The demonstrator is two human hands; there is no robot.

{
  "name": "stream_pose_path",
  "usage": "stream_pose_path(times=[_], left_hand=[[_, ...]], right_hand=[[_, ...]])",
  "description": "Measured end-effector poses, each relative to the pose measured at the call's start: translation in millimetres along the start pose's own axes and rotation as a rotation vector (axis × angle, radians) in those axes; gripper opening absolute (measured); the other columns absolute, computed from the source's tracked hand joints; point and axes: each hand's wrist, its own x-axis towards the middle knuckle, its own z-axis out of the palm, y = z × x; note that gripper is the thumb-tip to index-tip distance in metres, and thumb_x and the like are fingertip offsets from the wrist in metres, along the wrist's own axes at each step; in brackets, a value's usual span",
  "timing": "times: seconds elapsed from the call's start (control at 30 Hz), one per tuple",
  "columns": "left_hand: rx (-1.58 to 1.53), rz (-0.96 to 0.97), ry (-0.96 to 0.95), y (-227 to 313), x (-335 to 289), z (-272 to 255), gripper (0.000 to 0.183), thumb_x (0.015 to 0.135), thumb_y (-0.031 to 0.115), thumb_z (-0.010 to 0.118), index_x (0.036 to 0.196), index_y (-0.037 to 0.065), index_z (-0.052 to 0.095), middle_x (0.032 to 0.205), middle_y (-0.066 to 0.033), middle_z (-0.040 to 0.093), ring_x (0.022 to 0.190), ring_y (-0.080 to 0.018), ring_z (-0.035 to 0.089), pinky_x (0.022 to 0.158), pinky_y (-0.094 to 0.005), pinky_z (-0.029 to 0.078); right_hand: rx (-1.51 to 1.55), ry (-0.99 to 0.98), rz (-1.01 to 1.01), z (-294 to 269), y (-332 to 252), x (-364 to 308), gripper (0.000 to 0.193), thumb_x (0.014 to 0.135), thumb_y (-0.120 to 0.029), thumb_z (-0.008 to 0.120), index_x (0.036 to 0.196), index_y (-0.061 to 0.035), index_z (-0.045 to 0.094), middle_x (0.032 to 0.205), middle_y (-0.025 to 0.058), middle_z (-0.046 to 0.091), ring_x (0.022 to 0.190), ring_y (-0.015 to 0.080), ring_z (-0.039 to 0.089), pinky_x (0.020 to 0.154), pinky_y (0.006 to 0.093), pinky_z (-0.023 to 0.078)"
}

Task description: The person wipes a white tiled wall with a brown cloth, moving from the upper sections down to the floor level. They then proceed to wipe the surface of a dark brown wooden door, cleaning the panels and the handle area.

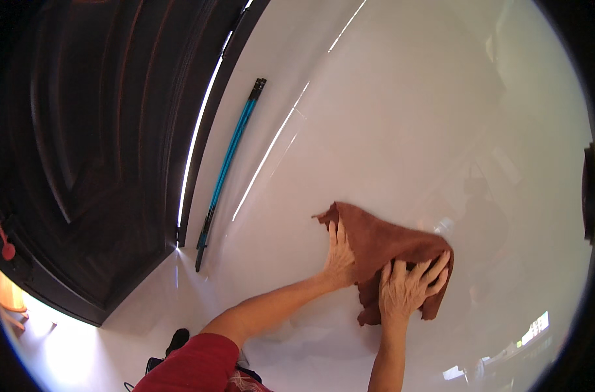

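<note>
Head view: L hand (340, 258) has fingers out straight, partly covered by brown cloth (392, 236); thumb hidden, so can't tell if its grip pinches. R hand (405, 287) lies on cloth, fingers spread, grip not closed. Cloth's against glossy white surface (402, 130), right of blue poles (232, 151); long axis approx far-left to near-right, w/ narrow corner pointing left.

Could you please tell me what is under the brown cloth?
The pale glossy surface shows around the brown cloth. Part of the left hand seems tucked beneath its edge; whatever else the cloth covers cannot be seen.
</note>
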Motion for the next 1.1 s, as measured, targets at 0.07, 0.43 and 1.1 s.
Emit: stream_pose_path(times=[0.07,0.43,1.1], left_hand=[[0.026,0.014,0.040,-17,21,-7,0.072,0.070,0.029,0.068,0.130,0.002,0.038,0.124,-0.0269,0.033,0.114,-0.0449,0.030,0.095,-0.0559,0.024],[0.004,0.014,0.155,-169,162,-64,0.076,0.072,0.035,0.069,0.134,0.007,0.037,0.132,-0.0239,0.033,0.123,-0.0422,0.025,0.098,-0.0523,0.023],[-0.019,-0.537,-0.229,-228,-133,58,0.043,0.097,0.031,0.034,0.129,0.004,0.041,0.126,-0.0244,0.043,0.113,-0.0414,0.042,0.095,-0.0534,0.030]], right_hand=[[0.013,-0.018,-0.038,6,-15,33,0.013,0.081,-0.026,0.062,0.089,-0.0156,0.064,0.126,0.0188,0.046,0.127,0.0458,0.031,0.101,0.0560,0.022],[0.179,0.072,-0.194,101,-125,188,0.019,0.071,-0.024,0.071,0.084,-0.0108,0.067,0.115,0.0156,0.054,0.127,0.0414,0.034,0.102,0.0554,0.024],[0.457,-0.336,-0.579,128,-161,-17,0.025,0.079,-0.013,0.054,0.102,-0.0091,0.063,0.115,0.0136,0.051,0.129,0.0344,0.034,0.108,0.0472,0.024]])
